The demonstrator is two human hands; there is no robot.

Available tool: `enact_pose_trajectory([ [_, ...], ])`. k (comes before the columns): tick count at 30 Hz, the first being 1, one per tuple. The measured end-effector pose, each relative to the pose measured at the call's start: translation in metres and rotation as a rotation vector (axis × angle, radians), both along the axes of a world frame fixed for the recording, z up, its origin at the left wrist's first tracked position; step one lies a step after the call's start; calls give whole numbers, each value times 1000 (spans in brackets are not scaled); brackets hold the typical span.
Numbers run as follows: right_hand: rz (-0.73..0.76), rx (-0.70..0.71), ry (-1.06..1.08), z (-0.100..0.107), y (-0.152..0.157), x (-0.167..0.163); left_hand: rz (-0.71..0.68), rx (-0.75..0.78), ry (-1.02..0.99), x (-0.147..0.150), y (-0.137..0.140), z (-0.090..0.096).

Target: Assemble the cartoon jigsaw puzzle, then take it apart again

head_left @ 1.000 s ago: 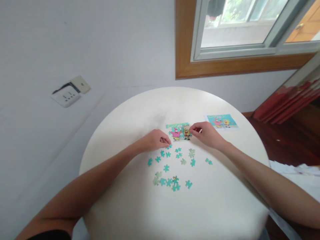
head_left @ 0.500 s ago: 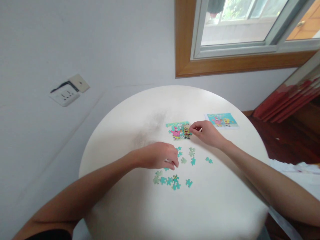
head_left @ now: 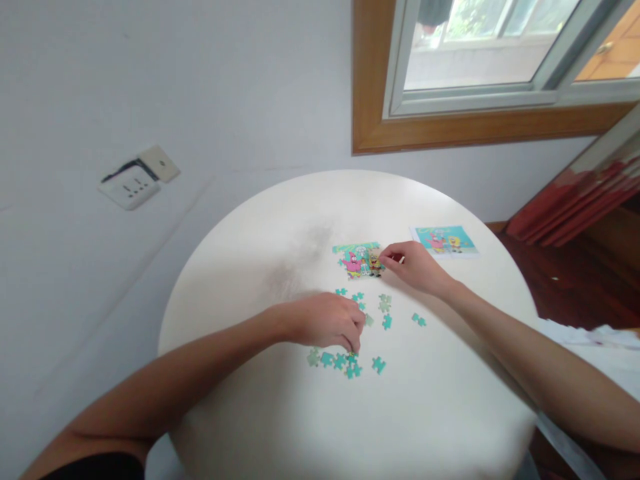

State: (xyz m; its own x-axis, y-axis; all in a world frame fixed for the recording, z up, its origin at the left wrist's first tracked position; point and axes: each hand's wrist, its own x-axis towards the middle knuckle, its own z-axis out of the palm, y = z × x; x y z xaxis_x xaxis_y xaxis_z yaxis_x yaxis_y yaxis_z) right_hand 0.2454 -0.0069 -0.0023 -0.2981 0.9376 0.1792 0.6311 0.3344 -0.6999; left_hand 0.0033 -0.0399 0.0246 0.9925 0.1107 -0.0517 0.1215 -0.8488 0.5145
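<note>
A partly joined jigsaw puzzle with a pink and a yellow cartoon figure lies on the round white table. My right hand is closed in a pinch at its right edge, gripping it there. Closer to me, my left hand reaches down with thumb and fingertips pinched on a small puzzle piece, mostly covered by the fingers. Around that hand lie loose teal and pale green pieces, such as one teal piece to its right and a pale green one below it. Some pieces are hidden under my left hand.
A printed picture card with the same figures lies at the table's right rear, beyond my right hand. Behind the table stand a white wall with a socket and a wood-framed window. A red curtain hangs at the right.
My left hand has moved slightly right and down toward me, its fingers closing at a piece with yellow on it. My right hand stays at the puzzle's edge.
</note>
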Motion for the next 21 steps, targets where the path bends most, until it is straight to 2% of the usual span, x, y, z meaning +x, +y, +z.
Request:
enact_pose_trajectory([
  [5, -2, -3, -5, 0, 0, 0, 78, -66, -28, -1, 4, -4],
  [9, 0, -14, -2, 0, 0, 0, 56, -110, -21, -1, 5, -4],
  [14, 3, -9, -1, 1, 1, 1, -3, -64, 12, -1, 4, -6],
  [21, 14, 9, 7, 0, 3, 3, 84, -60, -30, -5, 10, -4],
])
